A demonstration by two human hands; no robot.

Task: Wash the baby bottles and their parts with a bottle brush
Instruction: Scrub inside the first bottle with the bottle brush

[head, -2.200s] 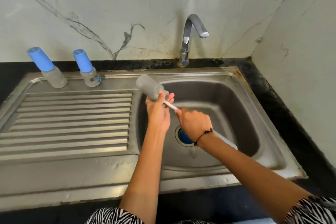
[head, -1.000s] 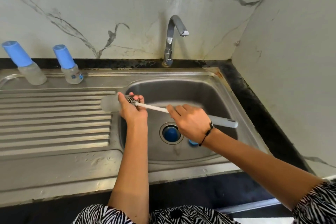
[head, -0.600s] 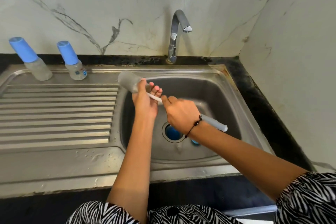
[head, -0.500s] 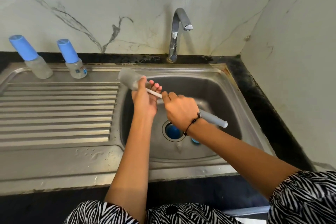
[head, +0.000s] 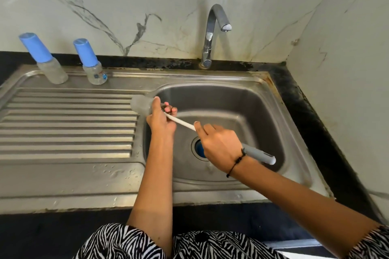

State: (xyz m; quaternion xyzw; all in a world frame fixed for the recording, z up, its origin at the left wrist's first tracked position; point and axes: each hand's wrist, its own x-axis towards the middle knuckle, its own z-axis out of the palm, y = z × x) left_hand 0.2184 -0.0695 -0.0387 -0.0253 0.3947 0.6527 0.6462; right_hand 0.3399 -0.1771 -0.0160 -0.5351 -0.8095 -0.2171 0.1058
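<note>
My left hand [head: 161, 121] grips a clear baby bottle [head: 140, 105] lying on its side over the left edge of the sink basin [head: 248, 111]. My right hand [head: 219, 143] holds the bottle brush [head: 183, 122] by its white shaft, with the grey handle end sticking out past my wrist. The brush head is inside the bottle and mostly hidden by my fingers. Two more bottles with blue caps [head: 45, 60] [head: 90, 62] stand upright at the back of the drainboard.
The ribbed steel drainboard [head: 67, 124] lies to the left with water drops near its front. A chrome tap [head: 212, 33] stands behind the basin, not running. A blue part [head: 200, 148] sits in the drain. A marble wall closes the right side.
The brush has slid partly out of the bottle, so more white shaft shows between my hands. The bottle has dropped lower and more level over the basin's left edge.
</note>
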